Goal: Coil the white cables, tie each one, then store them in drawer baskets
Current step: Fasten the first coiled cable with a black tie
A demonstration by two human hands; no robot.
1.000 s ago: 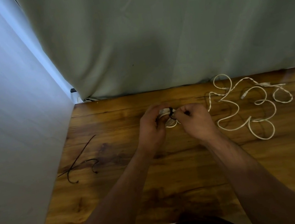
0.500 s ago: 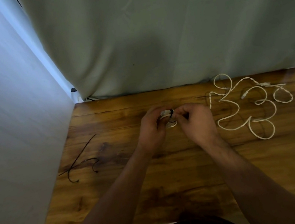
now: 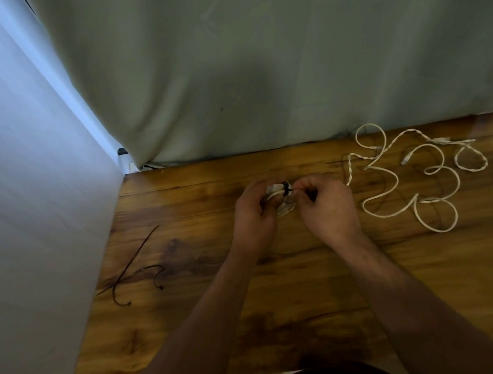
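A small coiled white cable [image 3: 284,206] sits between my two hands above the middle of the wooden table [image 3: 290,303]. A black tie [image 3: 285,188] wraps around the coil. My left hand [image 3: 255,218] grips the coil from the left. My right hand [image 3: 326,206] pinches the black tie at the coil's right side. More white cable [image 3: 406,176] lies loose and tangled in loops on the table to the right of my hands. No drawer or basket is in view.
Thin black ties [image 3: 135,270] lie on the table's left part. A grey-green curtain [image 3: 249,55] hangs behind the table's far edge. A pale wall [image 3: 16,225] borders the table on the left.
My hands have stayed in the same spot. The fingers of my right hand have shifted slightly at the black tie on the coil.
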